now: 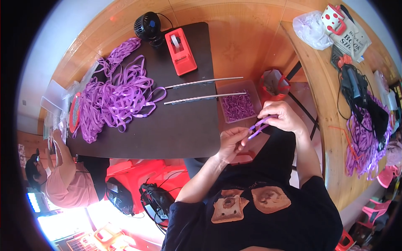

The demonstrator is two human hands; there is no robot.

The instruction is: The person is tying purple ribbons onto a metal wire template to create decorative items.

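Note:
In front of my body I hold a short purple ribbon (256, 132) between both hands. The fingertips of my left hand (233, 141) are pinched on one end, beside the dark table's right edge. My right hand (281, 117) is closed on the other part of the ribbon, a little higher and to the right. Just beyond my hands is a clear plastic box (222, 113) with many small purple ribbon pieces (239, 104) in it. A large tangled heap of long purple ribbons (113, 98) lies on the left of the dark table.
Two thin metal rods (205, 98) jut past the dark table's (184, 134) right edge. A red tape dispenser (182, 54) and black fan (148, 27) stand at its back. Right of the box is a red bag (274, 85). A wooden table (335, 138) holds more ribbons (360, 146). Another person (69, 184) sits left.

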